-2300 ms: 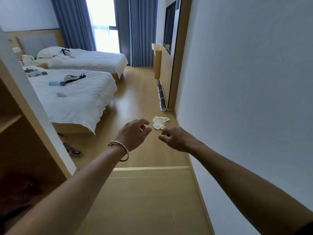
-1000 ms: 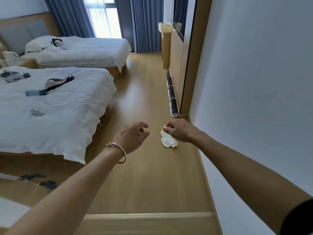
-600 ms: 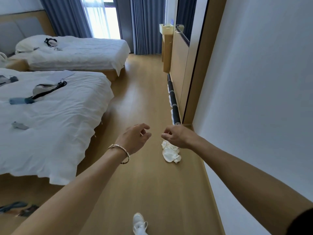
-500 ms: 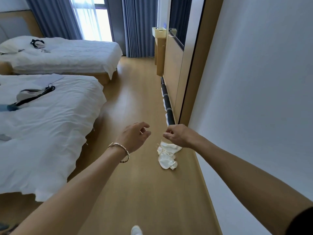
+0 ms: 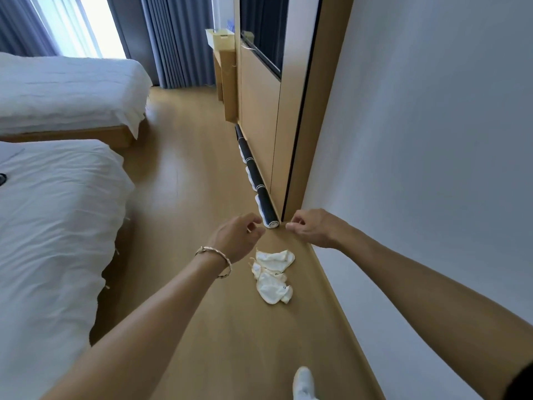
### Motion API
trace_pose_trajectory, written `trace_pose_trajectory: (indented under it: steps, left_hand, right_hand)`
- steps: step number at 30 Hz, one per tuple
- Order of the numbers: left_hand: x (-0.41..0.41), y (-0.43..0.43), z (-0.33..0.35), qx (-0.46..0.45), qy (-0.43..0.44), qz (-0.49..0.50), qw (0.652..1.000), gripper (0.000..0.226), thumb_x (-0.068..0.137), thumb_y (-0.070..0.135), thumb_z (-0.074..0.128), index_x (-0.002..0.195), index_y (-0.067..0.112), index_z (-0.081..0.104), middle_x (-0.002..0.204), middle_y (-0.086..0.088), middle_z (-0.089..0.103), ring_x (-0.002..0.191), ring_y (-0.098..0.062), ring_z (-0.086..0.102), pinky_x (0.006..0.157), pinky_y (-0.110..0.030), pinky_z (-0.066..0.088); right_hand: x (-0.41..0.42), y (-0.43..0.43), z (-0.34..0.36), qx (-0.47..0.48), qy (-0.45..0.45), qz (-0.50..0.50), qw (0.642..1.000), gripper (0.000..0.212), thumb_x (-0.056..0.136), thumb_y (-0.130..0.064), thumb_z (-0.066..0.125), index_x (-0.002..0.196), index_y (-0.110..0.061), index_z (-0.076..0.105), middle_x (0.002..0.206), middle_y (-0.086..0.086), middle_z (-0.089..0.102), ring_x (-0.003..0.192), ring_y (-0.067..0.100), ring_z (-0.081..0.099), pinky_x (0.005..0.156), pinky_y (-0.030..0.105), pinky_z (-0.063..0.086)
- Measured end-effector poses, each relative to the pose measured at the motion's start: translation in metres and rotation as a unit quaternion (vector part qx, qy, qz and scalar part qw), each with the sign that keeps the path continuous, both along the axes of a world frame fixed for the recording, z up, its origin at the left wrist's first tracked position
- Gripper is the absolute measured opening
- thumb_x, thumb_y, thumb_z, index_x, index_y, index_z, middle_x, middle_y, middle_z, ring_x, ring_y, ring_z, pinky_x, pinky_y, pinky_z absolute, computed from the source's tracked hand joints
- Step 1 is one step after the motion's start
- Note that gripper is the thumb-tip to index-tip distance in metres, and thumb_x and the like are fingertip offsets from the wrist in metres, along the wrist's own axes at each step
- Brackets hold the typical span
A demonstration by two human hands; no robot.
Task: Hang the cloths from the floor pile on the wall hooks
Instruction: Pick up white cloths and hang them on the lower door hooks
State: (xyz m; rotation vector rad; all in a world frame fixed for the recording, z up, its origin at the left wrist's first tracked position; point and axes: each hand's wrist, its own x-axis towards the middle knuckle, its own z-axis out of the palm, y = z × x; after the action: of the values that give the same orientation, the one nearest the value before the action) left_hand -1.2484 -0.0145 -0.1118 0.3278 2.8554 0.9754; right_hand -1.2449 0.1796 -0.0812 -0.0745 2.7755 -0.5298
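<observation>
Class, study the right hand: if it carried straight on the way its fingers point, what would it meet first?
Probably the left hand: the right hand points leftward at it. The end of the dark roll lies between them in the picture, but on the floor, likely lower. Depth is unclear.

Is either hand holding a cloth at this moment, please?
No; the cloths lie on the floor, and the left hand and right hand are both empty and clear of them.

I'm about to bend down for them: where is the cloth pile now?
In the head view, the cloth pile lies on the floor right of centre, near the baseboard, just nearer than the left hand and right hand, neither touching it.
</observation>
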Motion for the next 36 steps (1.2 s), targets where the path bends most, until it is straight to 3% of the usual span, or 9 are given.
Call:
trace_pose_trajectory:
  steps: [8, 17, 20, 26, 31, 36]
  left_hand:
    - [-0.075, -0.001, -0.018, -0.016, -0.034, 0.006, 0.999, 0.028, 0.094, 0.038, 0.05, 0.117, 0.026, 0.059, 0.102, 0.009, 0.061, 0.093, -0.012, 0.056, 0.082, -0.024, 0.042]
    - [-0.213, 0.044, -0.058, -0.029, -0.098, 0.066, 0.993, 0.029, 0.093, 0.038, 0.051, 0.119, 0.027, 0.057, 0.102, 0.01, 0.06, 0.092, -0.012, 0.057, 0.08, -0.023, 0.04]
    - [-0.255, 0.068, -0.079, -0.026, -0.113, 0.074, 0.99, 0.028, 0.092, 0.037, 0.053, 0.118, 0.026, 0.058, 0.099, 0.009, 0.06, 0.095, -0.015, 0.058, 0.083, -0.026, 0.043]
    - [-0.298, 0.092, -0.165, -0.033, -0.212, 0.069, 0.974, 0.029, 0.093, 0.033, 0.053, 0.12, 0.022, 0.058, 0.099, 0.008, 0.063, 0.093, -0.015, 0.059, 0.079, -0.026, 0.044]
    - [-0.316, 0.085, -0.253, -0.02, -0.306, 0.081, 0.948, 0.033, 0.093, 0.034, 0.054, 0.122, 0.02, 0.057, 0.095, 0.006, 0.063, 0.087, -0.013, 0.058, 0.074, -0.022, 0.038]
    - [-0.354, 0.08, -0.341, -0.032, -0.354, 0.069, 0.932, 0.034, 0.093, 0.035, 0.054, 0.122, 0.018, 0.057, 0.104, 0.0, 0.065, 0.09, -0.016, 0.057, 0.077, -0.024, 0.039]
  right_hand:
    - [-0.088, 0.005, -0.026, -0.026, -0.026, 0.017, 0.999, 0.036, 0.098, -0.044, 0.044, 0.111, -0.015, 0.06, 0.108, 0.003, 0.061, 0.093, 0.017, 0.058, 0.083, 0.033, 0.05]
    - [-0.244, 0.051, -0.082, -0.047, -0.077, 0.056, 0.994, 0.036, 0.098, -0.044, 0.042, 0.112, -0.015, 0.059, 0.105, 0.003, 0.06, 0.09, 0.017, 0.056, 0.08, 0.032, 0.048]
    - [-0.284, 0.068, -0.114, -0.036, -0.105, 0.069, 0.991, 0.03, 0.098, -0.041, 0.042, 0.095, -0.015, 0.058, 0.095, 0.003, 0.059, 0.084, 0.019, 0.055, 0.073, 0.032, 0.045]
    - [-0.331, 0.083, -0.203, -0.025, -0.204, 0.065, 0.977, 0.038, 0.098, -0.037, 0.041, 0.111, -0.007, 0.063, 0.11, 0.008, 0.064, 0.102, 0.025, 0.059, 0.089, 0.037, 0.047]
    - [-0.345, 0.095, -0.31, -0.035, -0.304, 0.028, 0.952, 0.034, 0.098, -0.034, 0.041, 0.083, -0.008, 0.057, 0.084, 0.009, 0.061, 0.078, 0.023, 0.055, 0.066, 0.033, 0.039]
    - [-0.362, 0.097, -0.401, -0.095, -0.334, -0.065, 0.935, 0.027, 0.095, -0.03, 0.043, 0.106, -0.012, 0.06, 0.102, 0.005, 0.064, 0.087, 0.019, 0.057, 0.075, 0.032, 0.043]
